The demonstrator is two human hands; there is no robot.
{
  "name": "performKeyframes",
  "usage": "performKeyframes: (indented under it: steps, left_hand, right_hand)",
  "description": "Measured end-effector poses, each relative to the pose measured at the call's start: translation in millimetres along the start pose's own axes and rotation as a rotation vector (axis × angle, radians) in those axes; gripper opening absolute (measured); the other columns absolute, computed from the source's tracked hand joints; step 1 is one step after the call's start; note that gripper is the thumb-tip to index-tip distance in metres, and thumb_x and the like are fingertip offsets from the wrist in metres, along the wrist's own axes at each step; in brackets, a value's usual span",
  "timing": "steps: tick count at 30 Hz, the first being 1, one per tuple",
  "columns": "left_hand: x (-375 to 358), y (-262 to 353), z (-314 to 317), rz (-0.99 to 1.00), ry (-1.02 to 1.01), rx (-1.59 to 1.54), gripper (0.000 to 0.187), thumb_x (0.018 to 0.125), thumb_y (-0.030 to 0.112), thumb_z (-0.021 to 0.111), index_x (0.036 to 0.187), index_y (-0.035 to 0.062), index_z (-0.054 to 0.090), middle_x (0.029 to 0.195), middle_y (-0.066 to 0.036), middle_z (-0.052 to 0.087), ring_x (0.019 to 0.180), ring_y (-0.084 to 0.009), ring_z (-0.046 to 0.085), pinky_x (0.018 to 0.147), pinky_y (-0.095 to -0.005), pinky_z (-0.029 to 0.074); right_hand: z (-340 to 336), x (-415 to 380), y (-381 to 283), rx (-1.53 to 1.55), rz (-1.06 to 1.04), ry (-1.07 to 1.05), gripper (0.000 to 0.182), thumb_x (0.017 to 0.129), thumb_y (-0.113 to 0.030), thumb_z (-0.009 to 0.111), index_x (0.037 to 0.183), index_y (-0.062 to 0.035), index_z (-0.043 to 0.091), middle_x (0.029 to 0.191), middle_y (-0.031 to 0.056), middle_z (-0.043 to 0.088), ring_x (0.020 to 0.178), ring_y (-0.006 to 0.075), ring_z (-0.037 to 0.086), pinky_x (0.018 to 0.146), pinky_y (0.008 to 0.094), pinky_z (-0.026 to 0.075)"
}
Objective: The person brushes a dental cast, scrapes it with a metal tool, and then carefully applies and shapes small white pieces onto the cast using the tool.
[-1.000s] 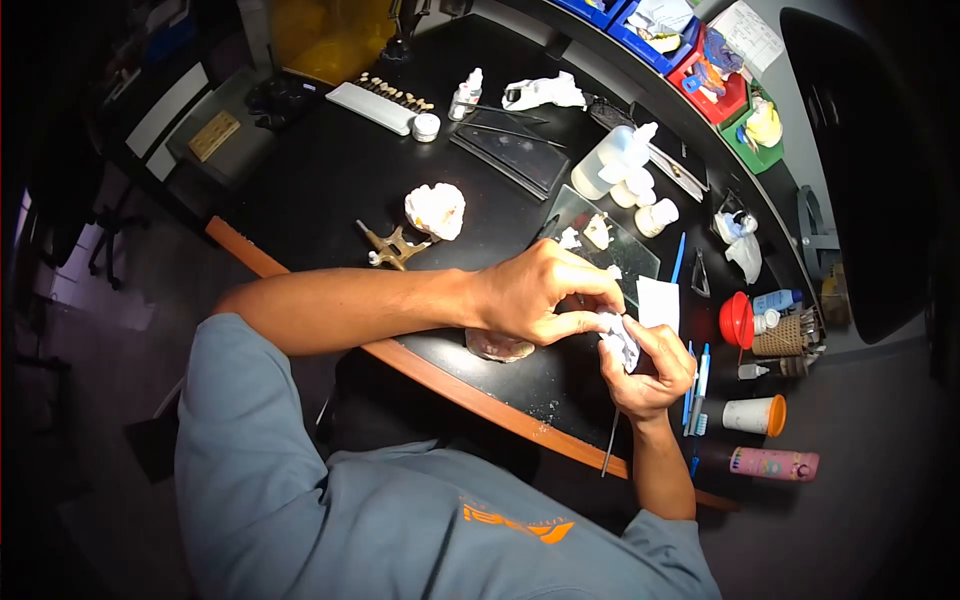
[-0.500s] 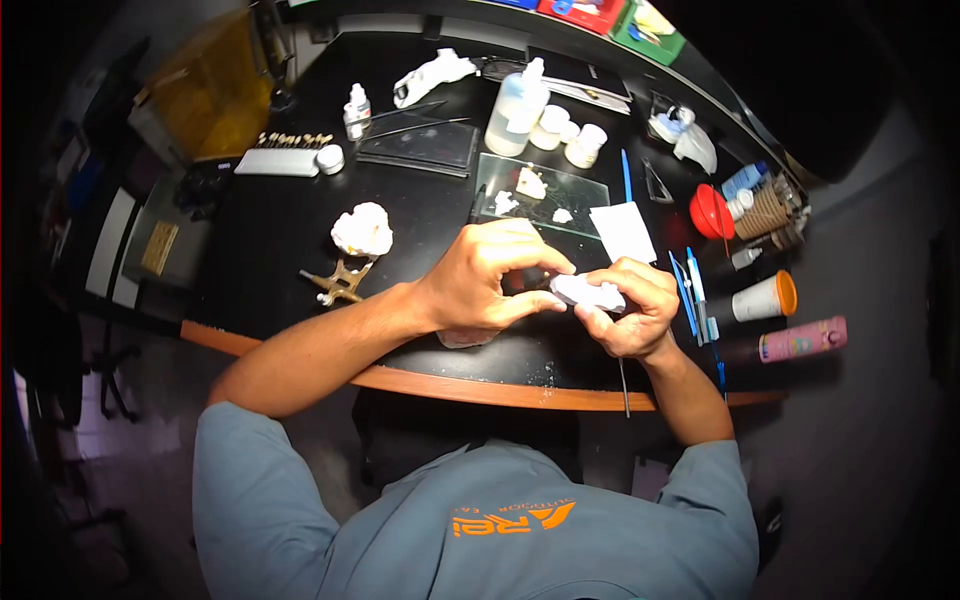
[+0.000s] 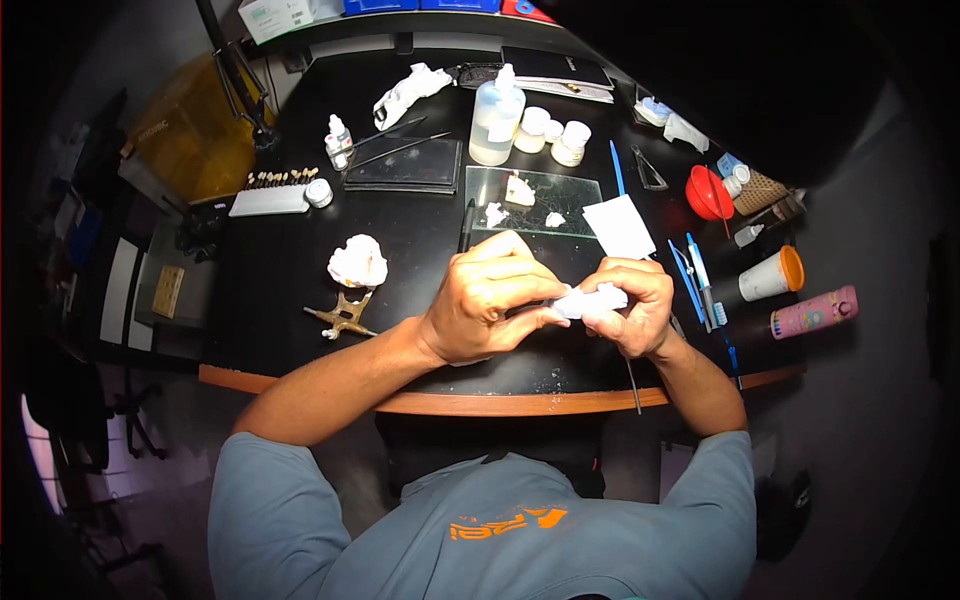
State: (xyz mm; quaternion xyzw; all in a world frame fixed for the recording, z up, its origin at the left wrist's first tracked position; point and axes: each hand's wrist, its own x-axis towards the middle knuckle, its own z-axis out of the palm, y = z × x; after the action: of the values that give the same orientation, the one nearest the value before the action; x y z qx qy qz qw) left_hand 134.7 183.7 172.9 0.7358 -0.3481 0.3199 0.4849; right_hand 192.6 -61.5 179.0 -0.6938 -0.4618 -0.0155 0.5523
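A small crumpled white wad [image 3: 590, 301], which looks like tissue, is between my two hands above the near part of the black table. My right hand [image 3: 640, 305] has its fingers curled round the right end of it. My left hand [image 3: 497, 300] pinches its left end between thumb and fingertips; whether something small is inside the wad is hidden. Below my right hand a thin metal rod [image 3: 634, 385] sticks out over the wooden edge. Beyond the hands lies a glass slab [image 3: 590, 190] with a yellowish tooth model piece [image 3: 519, 189] and white lumps on it.
Left stand a pale plaster cast [image 3: 358, 262] and a brass articulator [image 3: 345, 315]. Behind are a large bottle [image 3: 495, 125], small jars [image 3: 570, 143] and a black case [image 3: 405, 165]. To the right lie a white paper pad [image 3: 619, 228], blue-handled brushes [image 3: 698, 270] and a red bowl [image 3: 709, 193].
My left thumb and fingertips, spread a little apart at the wad before, have closed on its left end. My right hand keeps its grip. The camera view has shifted slightly.
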Motion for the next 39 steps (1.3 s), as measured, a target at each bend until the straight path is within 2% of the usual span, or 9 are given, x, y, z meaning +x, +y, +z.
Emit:
performKeyframes:
  steps: [3, 10, 13, 20, 24, 28, 29, 32, 39]
  left_hand:
    - [1.3, -2.2, 0.2, 0.029, 0.005, 0.023, 0.031, 0.071, 0.017, 0.096, 0.096, 0.0063, 0.082, 0.083, -0.004, 0.076, 0.075, -0.0202, 0.065, 0.069, -0.0330, 0.054]
    - [-5.3, -9.0, -0.9, 0.032, -0.008, 0.017, 0.035, 0.070, 0.019, 0.097, 0.099, 0.0056, 0.083, 0.083, -0.005, 0.076, 0.076, -0.0196, 0.065, 0.068, -0.0322, 0.054]
    - [-3.4, -3.8, -5.9, 0.004, -0.064, 0.064, 0.038, 0.070, 0.018, 0.098, 0.102, 0.0026, 0.083, 0.088, -0.008, 0.080, 0.079, -0.0189, 0.071, 0.072, -0.0306, 0.056]
    - [-2.1, 2.0, -8.2, -0.076, -0.111, 0.085, 0.041, 0.069, 0.019, 0.099, 0.103, 0.0025, 0.083, 0.089, -0.009, 0.080, 0.077, -0.0188, 0.070, 0.069, -0.0308, 0.053]
    - [1.8, 9.6, -10.4, -0.241, -0.113, 0.018, 0.042, 0.071, 0.020, 0.099, 0.106, 0.0045, 0.083, 0.076, -0.005, 0.071, 0.066, -0.0141, 0.057, 0.057, -0.0284, 0.045]
    - [-2.3, 9.7, -9.5, -0.393, -0.098, -0.044, 0.037, 0.078, 0.018, 0.094, 0.112, 0.0066, 0.083, 0.081, -0.005, 0.073, 0.059, -0.0068, 0.051, 0.049, -0.0250, 0.038]
    - [-2.9, 8.5, -9.3, -0.362, -0.094, -0.048, 0.036, 0.081, 0.017, 0.092, 0.114, 0.0074, 0.082, 0.085, -0.005, 0.073, 0.057, -0.0047, 0.049, 0.046, -0.0236, 0.036]
    - [-1.1, 11.8, -10.7, -0.362, -0.106, -0.080, 0.034, 0.083, 0.005, 0.088, 0.117, 0.0030, 0.080, 0.090, -0.006, 0.073, 0.061, -0.0013, 0.053, 0.050, -0.0180, 0.039]
    - [-6.1, 7.7, -4.3, -0.360, -0.037, -0.320, 0.033, 0.086, -0.007, 0.081, 0.118, -0.0035, 0.077, 0.109, -0.018, 0.078, 0.088, -0.0119, 0.075, 0.062, -0.0207, 0.057]
  right_hand:
    - [0.0, 2.4, -4.0, -0.030, -0.020, 0.004, 0.026, 0.081, -0.016, 0.084, 0.094, 0.0048, 0.077, 0.076, 0.0098, 0.070, 0.061, 0.0133, 0.061, 0.056, 0.0267, 0.045]
    - [3.0, 5.8, -12.1, -0.287, -0.275, 0.011, 0.025, 0.076, -0.010, 0.083, 0.096, 0.0039, 0.078, 0.075, 0.0094, 0.071, 0.059, 0.0144, 0.062, 0.052, 0.0273, 0.047]
    - [3.1, 4.4, -16.0, -0.312, -0.291, 0.018, 0.026, 0.073, -0.007, 0.083, 0.097, 0.0033, 0.079, 0.075, 0.0092, 0.071, 0.058, 0.0145, 0.062, 0.052, 0.0265, 0.047]
    - [4.0, 3.2, -18.0, -0.424, -0.429, 0.084, 0.035, 0.072, -0.007, 0.086, 0.105, 0.0023, 0.080, 0.078, 0.0087, 0.071, 0.058, 0.0143, 0.067, 0.048, 0.0271, 0.052]
    - [6.7, 2.4, -13.5, -0.450, -0.474, 0.105, 0.038, 0.073, -0.004, 0.087, 0.110, 0.0009, 0.081, 0.080, 0.0073, 0.070, 0.060, 0.0140, 0.067, 0.049, 0.0263, 0.053]
    - [9.5, 3.3, -11.0, -0.450, -0.514, 0.095, 0.039, 0.076, 0.000, 0.084, 0.114, -0.0009, 0.081, 0.084, 0.0070, 0.070, 0.063, 0.0142, 0.068, 0.051, 0.0258, 0.054]
    - [10.3, 4.2, -10.2, -0.463, -0.540, 0.097, 0.039, 0.076, 0.001, 0.084, 0.115, -0.0010, 0.081, 0.085, 0.0073, 0.070, 0.064, 0.0143, 0.069, 0.052, 0.0258, 0.054]
    - [7.2, 3.1, -9.5, -0.491, -0.565, 0.070, 0.046, 0.070, 0.003, 0.081, 0.115, -0.0026, 0.082, 0.093, 0.0094, 0.070, 0.070, 0.0147, 0.071, 0.055, 0.0252, 0.057]
    - [7.6, 1.1, -5.6, -0.505, -0.551, 0.094, 0.052, 0.066, 0.006, 0.076, 0.116, -0.0082, 0.083, 0.100, 0.0113, 0.069, 0.075, 0.0155, 0.072, 0.060, 0.0245, 0.062]
